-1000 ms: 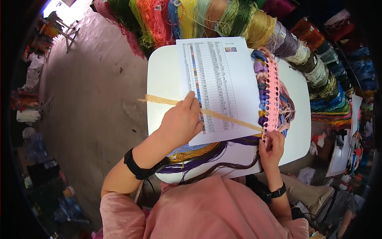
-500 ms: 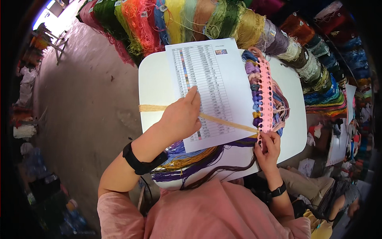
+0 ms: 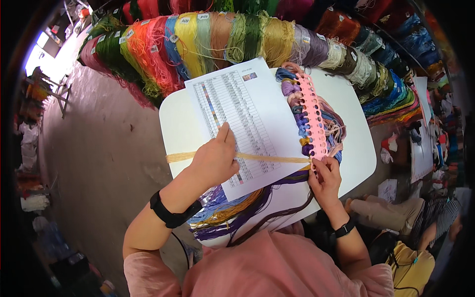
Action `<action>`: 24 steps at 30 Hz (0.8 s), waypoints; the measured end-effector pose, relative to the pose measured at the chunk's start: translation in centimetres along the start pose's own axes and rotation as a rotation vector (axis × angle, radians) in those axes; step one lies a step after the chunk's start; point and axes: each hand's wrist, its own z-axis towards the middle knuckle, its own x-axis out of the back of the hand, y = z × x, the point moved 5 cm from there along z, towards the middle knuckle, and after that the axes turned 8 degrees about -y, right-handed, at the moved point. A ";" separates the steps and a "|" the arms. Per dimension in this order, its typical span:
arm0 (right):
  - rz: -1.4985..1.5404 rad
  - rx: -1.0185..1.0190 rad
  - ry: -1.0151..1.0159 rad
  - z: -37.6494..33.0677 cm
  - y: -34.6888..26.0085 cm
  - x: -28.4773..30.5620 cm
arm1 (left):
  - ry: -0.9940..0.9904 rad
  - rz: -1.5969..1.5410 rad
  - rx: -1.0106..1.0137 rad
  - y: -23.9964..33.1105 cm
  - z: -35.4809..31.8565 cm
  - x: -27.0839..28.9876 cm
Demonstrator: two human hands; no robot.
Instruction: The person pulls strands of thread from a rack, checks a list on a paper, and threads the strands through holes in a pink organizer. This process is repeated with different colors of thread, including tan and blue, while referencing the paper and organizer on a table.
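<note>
My left hand [image 3: 213,159] lies over a printed colour chart [image 3: 269,116], its index finger stretched along the chart's rows. A bundle of beige embroidery thread [image 3: 272,159] runs through that hand, its loose end showing to the left. The thread's other end reaches the lower end of a pink perforated thread holder [image 3: 313,116]. There my right hand [image 3: 325,182] pinches the holder with thumb and fingers, and the thread meets it at the fingertips. Purple, blue, mauve and gold threads are looped through the holder's holes. Their tails hang to its right.
Everything rests on a white rounded tabletop [image 3: 354,158]. Long purple, gold and blue threads [image 3: 232,213] spread below the chart toward me. Coloured thread hanks [image 3: 222,39] hang in a row behind the table. At the lower right is another person in beige trousers [image 3: 383,213].
The view has shifted, so the table and chart appear turned and further left. The beige thread now runs straighter toward the holder. Both hands keep their grips.
</note>
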 end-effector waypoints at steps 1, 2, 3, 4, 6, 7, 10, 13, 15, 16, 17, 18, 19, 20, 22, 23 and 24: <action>0.005 -0.009 -0.001 0.0 0.0 0.0 | 0.002 0.011 -0.010 0.1 0.0 0.0; 0.009 -0.019 -0.001 0.0 0.0 0.1 | 0.016 0.012 -0.014 0.1 -0.1 0.0; 0.003 -0.031 0.026 -0.2 0.2 0.4 | 0.030 0.017 -0.030 0.4 0.0 0.1; -0.016 0.010 0.018 -0.4 0.4 0.3 | 0.032 0.034 -0.060 0.8 0.2 0.2; -0.051 0.025 0.017 -0.6 0.5 0.7 | -0.012 -0.054 -0.032 1.1 0.3 0.1; -0.104 0.056 0.039 -0.8 0.4 0.9 | -0.039 -0.040 -0.039 1.3 0.4 0.1; -0.148 0.069 0.039 -0.5 1.1 0.5 | -0.073 0.028 -0.104 1.1 0.9 -0.1; -0.065 0.205 0.018 -0.2 1.3 0.1 | -0.127 0.138 -0.106 -0.1 0.5 -0.4; 0.011 0.221 -0.070 -0.4 2.2 0.5 | -0.168 0.185 -0.023 1.6 0.7 0.7; 0.088 0.190 -0.148 -0.4 2.7 0.5 | -0.157 0.180 0.005 1.8 0.8 0.6; 0.122 0.183 -0.263 -0.3 3.3 0.5 | 0.062 0.146 -0.060 0.9 1.5 -0.6; 0.163 0.179 -0.384 -0.2 3.7 0.4 | 0.278 0.103 -0.121 -0.6 1.9 -2.0; 0.224 0.213 -0.407 -0.1 4.2 0.6 | 0.098 0.171 -0.251 -2.3 2.4 -2.8; 0.285 0.252 -0.437 0.1 4.8 0.9 | -0.085 0.241 -0.368 -3.8 2.6 -3.1; 0.354 0.375 -0.391 0.9 6.0 1.8 | -0.115 0.237 -0.295 -5.8 3.0 -3.6; 0.419 0.396 -0.349 1.3 6.8 3.3 | -0.250 0.069 -0.192 -1.4 3.3 -1.1; 0.412 0.401 -0.326 1.8 8.0 4.4 | -0.382 -0.099 -0.078 3.4 2.7 0.9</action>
